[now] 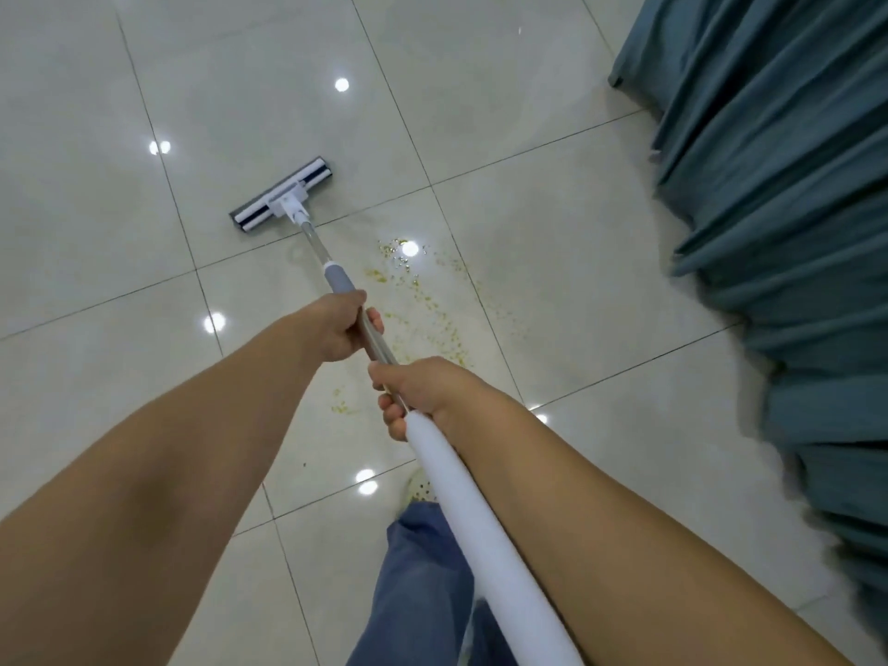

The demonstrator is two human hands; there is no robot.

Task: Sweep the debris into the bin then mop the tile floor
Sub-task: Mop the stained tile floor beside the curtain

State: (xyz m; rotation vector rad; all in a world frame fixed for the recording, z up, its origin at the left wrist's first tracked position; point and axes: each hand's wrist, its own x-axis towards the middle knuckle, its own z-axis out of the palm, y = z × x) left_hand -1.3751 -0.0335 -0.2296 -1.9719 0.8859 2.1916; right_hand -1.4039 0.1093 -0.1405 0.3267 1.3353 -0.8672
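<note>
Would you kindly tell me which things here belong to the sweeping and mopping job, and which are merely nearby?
Job: flat white-and-grey mop, held by left hand and right hand; scattered yellow crumbs; glossy beige tile floor.

Nearby: pleated teal fabric; blue jeans leg; pale perforated shoe.

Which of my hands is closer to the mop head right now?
Left. The left hand grips the pole just below the grey collar, nearer the mop head. The right hand holds the pole farther back, toward the body.
</note>
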